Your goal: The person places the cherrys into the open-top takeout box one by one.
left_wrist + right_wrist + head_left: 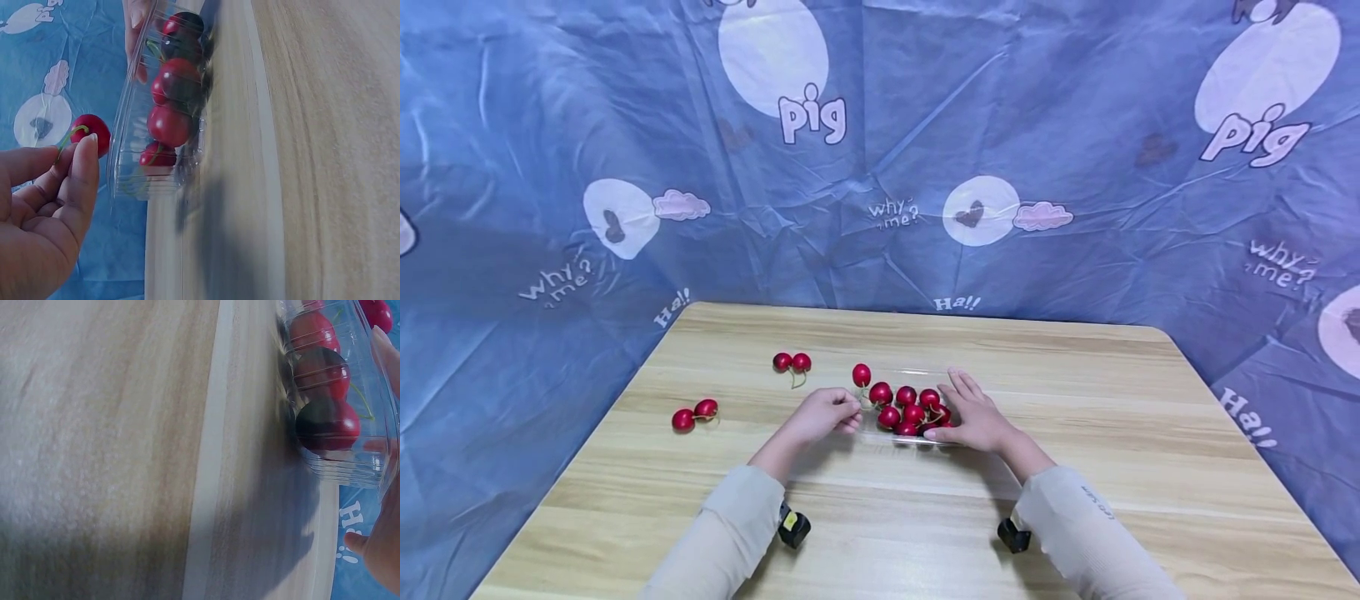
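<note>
My left hand (827, 415) pinches the green stem of a cherry (92, 136) between thumb and fingertips. That cherry hangs just outside the left end of a clear plastic box (901, 440), near its rim in the left wrist view. Inside the box lie several red cherries (913, 414), some with stems. Across the box's right end, my right hand (976, 421) holds it, thumb on the near side and fingers on the far side. The right wrist view shows the box's wall (347, 472) and the hand partly, at the frame's edge.
On the wooden table (1112, 467), a joined pair of cherries (792, 362) lies behind and left of my left hand. Another pair (694, 415) lies farther left. A blue printed cloth (865, 167) hangs behind the table's back edge.
</note>
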`<state>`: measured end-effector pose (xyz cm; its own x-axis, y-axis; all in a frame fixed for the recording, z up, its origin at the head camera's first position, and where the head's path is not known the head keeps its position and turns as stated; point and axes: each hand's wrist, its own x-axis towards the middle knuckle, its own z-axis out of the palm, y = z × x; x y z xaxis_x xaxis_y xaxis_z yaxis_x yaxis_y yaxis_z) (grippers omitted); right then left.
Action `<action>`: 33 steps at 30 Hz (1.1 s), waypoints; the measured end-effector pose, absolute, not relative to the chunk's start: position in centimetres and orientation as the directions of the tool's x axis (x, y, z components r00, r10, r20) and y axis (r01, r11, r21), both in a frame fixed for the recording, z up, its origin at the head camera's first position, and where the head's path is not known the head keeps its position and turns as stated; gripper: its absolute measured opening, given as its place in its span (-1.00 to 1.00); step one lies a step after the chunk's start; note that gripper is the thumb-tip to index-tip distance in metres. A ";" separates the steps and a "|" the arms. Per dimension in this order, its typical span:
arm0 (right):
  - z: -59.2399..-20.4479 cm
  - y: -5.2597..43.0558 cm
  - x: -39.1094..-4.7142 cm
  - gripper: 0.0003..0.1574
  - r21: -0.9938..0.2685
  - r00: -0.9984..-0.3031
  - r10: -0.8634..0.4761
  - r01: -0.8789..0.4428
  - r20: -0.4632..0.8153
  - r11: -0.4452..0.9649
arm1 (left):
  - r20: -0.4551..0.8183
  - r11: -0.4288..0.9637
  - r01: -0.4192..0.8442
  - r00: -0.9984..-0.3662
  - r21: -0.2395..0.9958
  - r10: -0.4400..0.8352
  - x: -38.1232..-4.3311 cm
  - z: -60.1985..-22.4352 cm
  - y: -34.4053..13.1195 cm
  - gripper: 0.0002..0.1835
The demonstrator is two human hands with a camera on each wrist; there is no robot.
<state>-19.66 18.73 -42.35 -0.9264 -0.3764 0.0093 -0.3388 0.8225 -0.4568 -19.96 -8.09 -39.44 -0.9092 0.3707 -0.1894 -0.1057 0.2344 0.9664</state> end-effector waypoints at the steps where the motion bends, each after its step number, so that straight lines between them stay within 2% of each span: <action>1: -42.3 18.7 -19.7 0.18 -0.456 -0.926 -0.377 -0.339 0.010 0.823 | -0.190 0.240 -0.102 -0.907 0.965 0.377 -20.0 -39.4 -8.0 -0.79; 16: -42.4 18.8 -19.7 0.18 -0.454 -0.922 -0.387 -0.357 0.030 0.816 | -0.202 0.417 0.006 -0.869 0.909 0.452 -20.9 -39.2 -6.4 -0.82; 33: -42.3 18.7 -19.7 0.17 -0.451 -0.920 -0.391 -0.362 0.032 0.816 | -0.267 0.501 -0.040 -0.881 0.865 0.392 -21.4 -39.4 -5.0 -0.82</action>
